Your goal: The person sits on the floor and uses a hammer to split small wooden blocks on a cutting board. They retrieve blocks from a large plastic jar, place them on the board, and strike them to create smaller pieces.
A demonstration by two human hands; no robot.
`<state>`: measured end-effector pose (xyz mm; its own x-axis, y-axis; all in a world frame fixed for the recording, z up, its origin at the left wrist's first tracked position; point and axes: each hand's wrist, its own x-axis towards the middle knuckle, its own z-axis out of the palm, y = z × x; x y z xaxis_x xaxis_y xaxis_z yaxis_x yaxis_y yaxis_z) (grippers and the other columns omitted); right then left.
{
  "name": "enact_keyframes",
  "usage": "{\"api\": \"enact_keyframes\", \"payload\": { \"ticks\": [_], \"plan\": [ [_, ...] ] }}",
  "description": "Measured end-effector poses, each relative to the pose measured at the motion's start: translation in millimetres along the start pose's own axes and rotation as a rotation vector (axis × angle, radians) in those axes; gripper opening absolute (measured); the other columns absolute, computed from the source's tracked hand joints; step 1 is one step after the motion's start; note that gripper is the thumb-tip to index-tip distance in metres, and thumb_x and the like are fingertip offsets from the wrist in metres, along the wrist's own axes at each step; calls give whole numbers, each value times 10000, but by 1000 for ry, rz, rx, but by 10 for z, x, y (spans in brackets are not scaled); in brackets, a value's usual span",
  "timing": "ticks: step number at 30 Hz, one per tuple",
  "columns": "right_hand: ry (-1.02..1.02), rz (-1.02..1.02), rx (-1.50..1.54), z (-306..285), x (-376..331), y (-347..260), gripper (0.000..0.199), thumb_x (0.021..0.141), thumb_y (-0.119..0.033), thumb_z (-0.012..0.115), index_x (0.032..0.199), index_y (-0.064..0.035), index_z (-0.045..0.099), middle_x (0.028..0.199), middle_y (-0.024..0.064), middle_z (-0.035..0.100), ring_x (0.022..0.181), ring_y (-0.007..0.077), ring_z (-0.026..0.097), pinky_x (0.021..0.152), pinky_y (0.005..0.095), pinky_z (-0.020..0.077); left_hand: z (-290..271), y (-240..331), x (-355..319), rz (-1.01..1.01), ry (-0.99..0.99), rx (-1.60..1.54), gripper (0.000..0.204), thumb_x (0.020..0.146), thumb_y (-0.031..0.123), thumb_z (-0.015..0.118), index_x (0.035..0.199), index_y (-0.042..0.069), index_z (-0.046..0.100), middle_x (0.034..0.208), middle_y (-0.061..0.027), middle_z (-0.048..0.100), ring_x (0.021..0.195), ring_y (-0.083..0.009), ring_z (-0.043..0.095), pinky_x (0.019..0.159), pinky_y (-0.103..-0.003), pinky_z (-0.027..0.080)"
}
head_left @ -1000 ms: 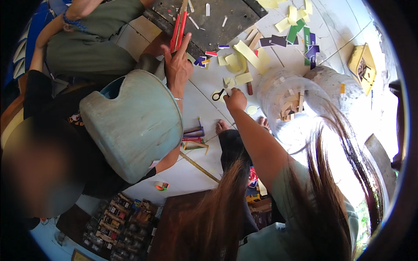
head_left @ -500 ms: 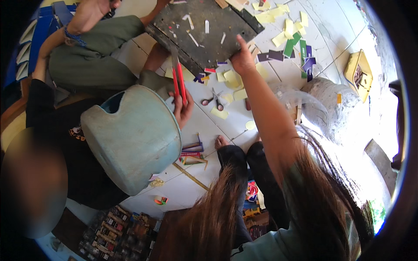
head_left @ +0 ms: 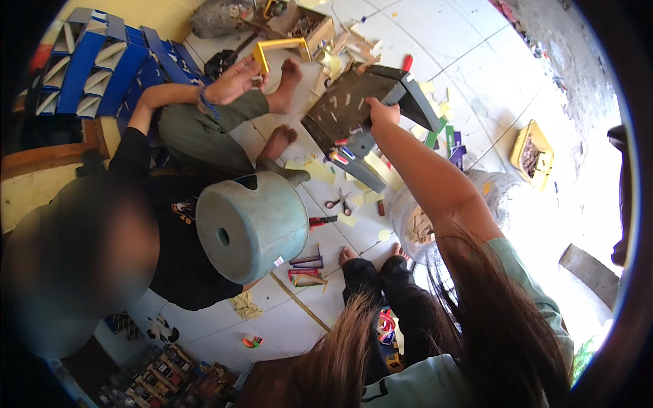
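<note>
Tilted worktop (head_left: 340, 124) is blocking the way ahead!
Just this side of it, scissors (head_left: 339, 200) and paper scraps (head_left: 314, 170) are crowding in; a blue-grey tub (head_left: 252, 228) is walling off the left, while floor tiles (head_left: 484, 102) are leaving a lane toward the yellow tray (head_left: 522, 143).

We see scissors (head_left: 341, 199), yellow paper scraps (head_left: 315, 170) and a yellow tub (head_left: 541, 179) on the white tiled floor (head_left: 289, 323); white bits (head_left: 333, 101) lie on the tilted dark desk (head_left: 326, 122).

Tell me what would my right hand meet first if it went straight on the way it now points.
Your right hand would likely meet the dark low table first; it seems to touch its edge, though depth is unclear.
</note>
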<state>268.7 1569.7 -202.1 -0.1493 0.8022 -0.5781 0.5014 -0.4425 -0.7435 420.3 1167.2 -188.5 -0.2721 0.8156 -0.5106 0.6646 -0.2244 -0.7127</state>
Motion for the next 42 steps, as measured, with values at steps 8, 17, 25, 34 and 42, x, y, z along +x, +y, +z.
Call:
{"api": "enact_keyframes", "payload": {
  "ticks": [8, 17, 25, 34, 42],
  "plan": [
    [-91, -175, -132, -1369, -3, -585, 660, 642, -268, 831, 1166, 33, 567, 1088, 187, 673, 949, 317, 668, 827, 388, 530, -293, -296, -635, -226, 82, -693, 216, 889, 48, 591, 1083, -46, 583, 1144, -187, 618, 1147, -271, 547, 997, -373, 454],
    [-238, -201, 107, -4276, -1182, -1488, 564, 741, -154, 808, 1185, 43, 523, 1066, 164, 647, 917, 241, 659, 801, 362, 554, -676, -905, -1257, -339, 262, -945, 237, 854, 31, 603, 1072, -58, 575, 1176, -212, 605, 1153, -319, 550, 1009, -400, 453],
    [176, -103, 33, -6810, -2613, -1228, 587, 729, -184, 822, 1197, 42, 550, 1019, 149, 662, 885, 228, 661, 795, 338, 544, -732, -1358, -1183, -396, 565, -985, 258, 823, 16, 614, 1062, -69, 568, 1203, -235, 594, 1158, -361, 553, 1020, -424, 452],
    [596, 13, 50, -9085, -3804, -432, 548, 754, -212, 809, 1179, 47, 579, 1000, 133, 679, 831, 204, 668, 727, 305, 547, -685, -1342, -693, -296, 360, -1362, 418, 731, -5, 657, 1142, -30, 583, 1185, -245, 592, 1086, -408, 573, 947, -432, 475],
    [774, 129, 386, -10428, -4326, 396, 500, 800, -185, 785, 1191, 26, 555, 1015, 112, 668, 834, 219, 685, 727, 361, 589, -1159, -1496, -748, -235, 209, -1229, 309, 809, 118, 639, 1093, 1, 615, 1039, -200, 626, 892, -331, 580, 788, -397, 482]
  ]
}}
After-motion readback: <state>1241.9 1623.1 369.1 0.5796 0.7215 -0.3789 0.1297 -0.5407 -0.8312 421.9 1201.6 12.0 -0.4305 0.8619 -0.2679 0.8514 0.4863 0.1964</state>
